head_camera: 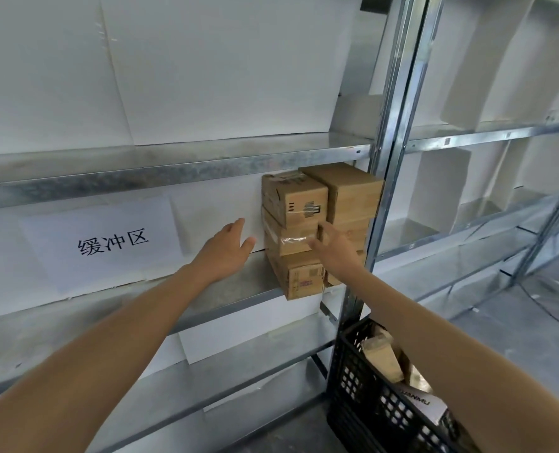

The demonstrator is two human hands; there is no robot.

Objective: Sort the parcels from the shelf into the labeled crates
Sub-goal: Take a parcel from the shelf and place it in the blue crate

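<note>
Several brown cardboard parcels stand stacked at the right end of a metal shelf [232, 291]. In the front stack the top parcel [293, 199] lies on a taped middle parcel [288, 240], which lies on a bottom parcel [299, 277]. A taller stack [353, 191] stands behind them, against the upright post. My left hand [226, 250] reaches in with straight fingers, just left of the middle parcel and apart from it. My right hand [335, 243] is at the middle parcel's right front corner, its fingers touching the box.
A white paper sign [108, 245] with black characters hangs on the shelf's back wall at the left. A black plastic crate [353, 380] with several parcels in it stands on the floor at lower right. Galvanised uprights [389, 158] divide this bay from more shelving on the right.
</note>
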